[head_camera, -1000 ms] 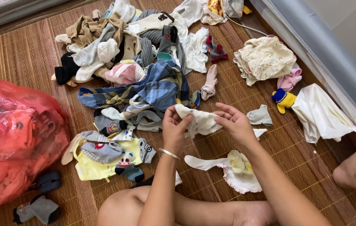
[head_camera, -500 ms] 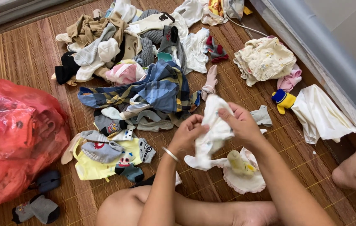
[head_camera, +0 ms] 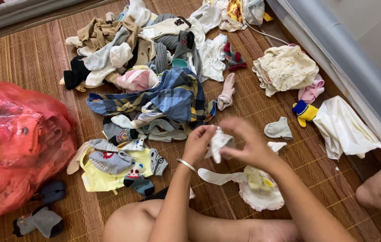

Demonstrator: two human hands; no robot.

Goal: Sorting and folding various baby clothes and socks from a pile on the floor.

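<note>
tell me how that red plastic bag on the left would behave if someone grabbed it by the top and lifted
The red plastic bag looks thin and crinkled, so it would probably sag and stretch rather than hold its shape. It bulges with what seem to be soft clothes, so likely bulky but fairly light. Its glossy film may feel slippery.

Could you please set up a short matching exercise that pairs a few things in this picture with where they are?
Things:
1. white cloth
2. red plastic bag
3. plaid shirt
4. grey sock

Places:
A. far left on the mat
B. on the mat, right of the hands
C. between left hand and right hand
D. in the pile beyond the hands

Pairs: 1-C, 2-A, 3-D, 4-B
</note>
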